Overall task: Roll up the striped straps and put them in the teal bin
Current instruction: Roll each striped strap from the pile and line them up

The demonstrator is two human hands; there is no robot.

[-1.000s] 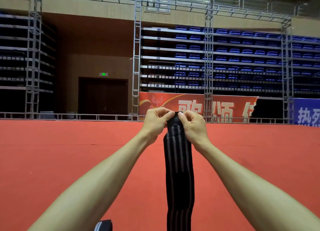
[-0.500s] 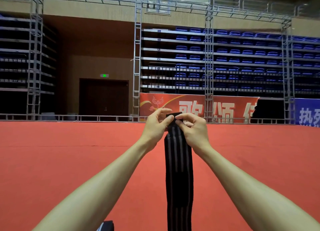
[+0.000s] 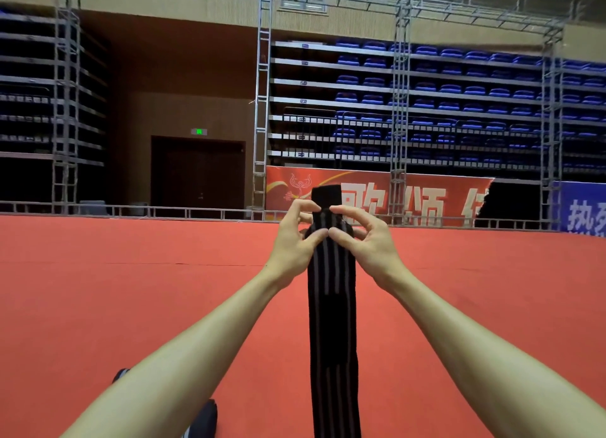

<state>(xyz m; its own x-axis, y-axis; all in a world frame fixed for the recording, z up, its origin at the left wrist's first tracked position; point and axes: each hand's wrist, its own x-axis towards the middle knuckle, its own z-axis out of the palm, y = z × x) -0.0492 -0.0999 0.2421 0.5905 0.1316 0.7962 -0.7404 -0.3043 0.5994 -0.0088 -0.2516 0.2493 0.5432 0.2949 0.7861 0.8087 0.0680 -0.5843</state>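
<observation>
Now both hands pinch striped strap [image 3: 332, 306] upright

Long black cloth strap w/ grey stripes [image 3: 333, 306]: woven, matt, fine ribbed texture; plain black top end smoother-looking. Wide red carpet floor [image 3: 131, 290]: matt, short pile, slightly rough, faint seam across. Tall silver metal truss frames [image 3: 261, 109]: bare, dull sheen. Rows of blue plastic seats [image 3: 459, 90]: smooth, semi-gloss. Red printed banner [image 3: 426, 201]: smooth sheet, vinyl or fabric, can't tell which. Dark brown wood-look double door [image 3: 196, 175]: matt, flat.
</observation>
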